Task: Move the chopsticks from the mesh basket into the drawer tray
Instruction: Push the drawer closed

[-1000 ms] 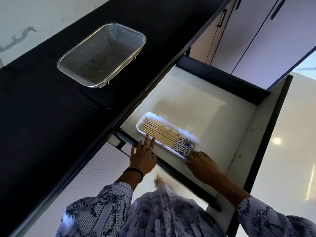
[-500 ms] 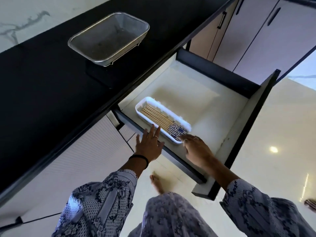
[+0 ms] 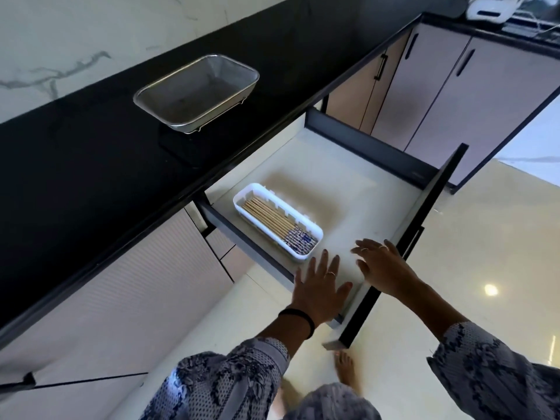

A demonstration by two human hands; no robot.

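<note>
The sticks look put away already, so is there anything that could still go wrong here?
Possibly. Both open hands, left and right, hover over the near corner of the pulled-out pale drawer; if it is pushed shut, fingers could get caught. The white plastic tray of patterned bamboo chopsticks sits loose on the smooth drawer floor, so a hard shove might slide it. The empty steel mesh basket stands fairly near the black counter's edge.

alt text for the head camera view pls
Chopsticks lie in a white tray inside an open drawer, with both empty hands, left hand and right hand, spread open near its front. An empty mesh basket sits on the black counter.
</note>
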